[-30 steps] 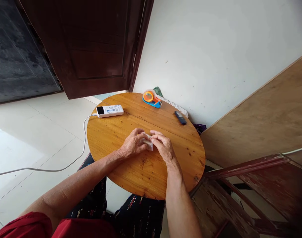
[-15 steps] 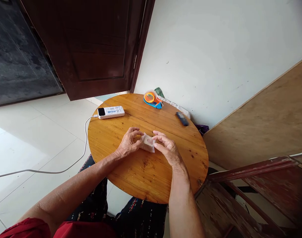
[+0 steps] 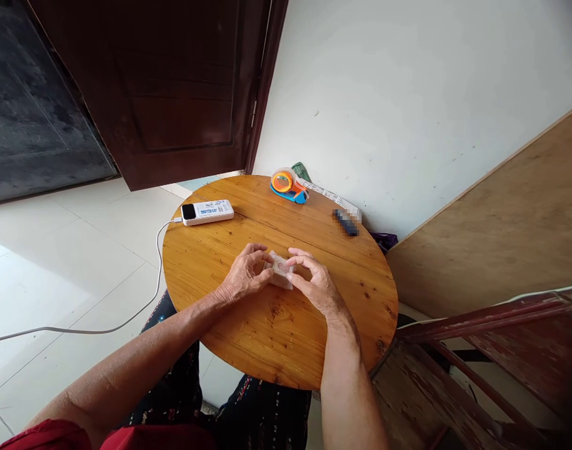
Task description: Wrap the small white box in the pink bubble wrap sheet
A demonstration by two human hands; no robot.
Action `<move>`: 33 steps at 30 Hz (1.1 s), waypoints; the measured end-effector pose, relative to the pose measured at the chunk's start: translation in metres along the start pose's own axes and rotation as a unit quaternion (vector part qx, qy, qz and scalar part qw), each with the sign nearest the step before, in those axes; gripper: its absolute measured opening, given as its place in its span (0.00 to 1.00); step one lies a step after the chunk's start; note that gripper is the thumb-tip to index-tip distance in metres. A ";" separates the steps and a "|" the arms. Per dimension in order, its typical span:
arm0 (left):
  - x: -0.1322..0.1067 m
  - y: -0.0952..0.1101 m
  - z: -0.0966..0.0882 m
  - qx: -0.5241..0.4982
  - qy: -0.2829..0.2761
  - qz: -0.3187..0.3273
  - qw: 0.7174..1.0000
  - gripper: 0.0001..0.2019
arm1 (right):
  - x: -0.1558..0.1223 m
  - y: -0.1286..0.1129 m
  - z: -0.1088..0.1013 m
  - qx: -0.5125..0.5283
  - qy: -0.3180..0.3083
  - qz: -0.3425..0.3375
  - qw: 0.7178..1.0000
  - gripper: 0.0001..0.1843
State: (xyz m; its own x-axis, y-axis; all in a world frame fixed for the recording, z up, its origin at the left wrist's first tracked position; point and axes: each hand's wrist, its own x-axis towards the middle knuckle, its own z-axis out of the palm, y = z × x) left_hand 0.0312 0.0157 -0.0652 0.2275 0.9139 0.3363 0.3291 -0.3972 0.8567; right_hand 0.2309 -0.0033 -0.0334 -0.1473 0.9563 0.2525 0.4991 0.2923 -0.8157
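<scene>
A small pale packet (image 3: 280, 272), flat and partly see-through, lies on the round wooden table (image 3: 220, 250) between my two hands. My left hand (image 3: 244, 275) pinches its left edge with curled fingers. My right hand (image 3: 314, 281) grips its right edge, thumb and fingertips pressed on it. What the packet holds is too small to make out.
A white power bank (image 3: 207, 211) with a cable (image 3: 79, 328) running to the floor lies at the table's far left. An orange and blue tape dispenser (image 3: 287, 185) and a small dark object (image 3: 346, 222) sit at the far edge by the wall. A wooden frame (image 3: 477, 350) stands to the right.
The hands drew slightly apart, uncovering more of the packet, then closed in on its edges again. The view shifted a little.
</scene>
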 end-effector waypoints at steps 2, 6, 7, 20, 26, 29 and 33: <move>0.000 0.000 0.000 0.008 -0.005 0.014 1.000 0.08 | 0.000 -0.001 0.000 -0.003 0.002 -0.006 1.000 0.07; -0.001 0.001 0.000 0.017 -0.006 0.025 1.000 0.08 | 0.001 0.000 0.003 -0.014 0.018 -0.020 1.000 0.02; -0.001 0.001 0.000 0.019 -0.007 0.024 1.000 0.09 | 0.002 0.001 0.003 -0.016 0.025 -0.025 0.999 0.03; -0.003 0.001 0.002 0.043 -0.020 0.026 0.999 0.10 | -0.001 -0.002 -0.008 -0.013 -0.015 -0.008 1.000 0.10; -0.003 0.000 0.004 0.037 -0.017 0.024 0.999 0.10 | -0.001 0.004 -0.006 -0.005 -0.028 -0.015 0.999 0.11; -0.003 0.001 0.005 0.039 -0.014 0.019 0.999 0.10 | -0.001 0.006 -0.003 -0.012 -0.012 -0.037 0.999 0.09; -0.003 0.003 0.004 0.039 -0.017 0.021 0.999 0.09 | 0.002 0.004 0.008 -0.049 0.037 -0.083 0.995 0.09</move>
State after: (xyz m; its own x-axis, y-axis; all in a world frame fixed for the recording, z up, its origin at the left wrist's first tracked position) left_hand 0.0350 0.0116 -0.0655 0.2730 0.8934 0.3569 0.3884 -0.4418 0.8087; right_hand 0.2259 -0.0001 -0.0407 -0.1737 0.8910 0.4195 0.5540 0.4406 -0.7064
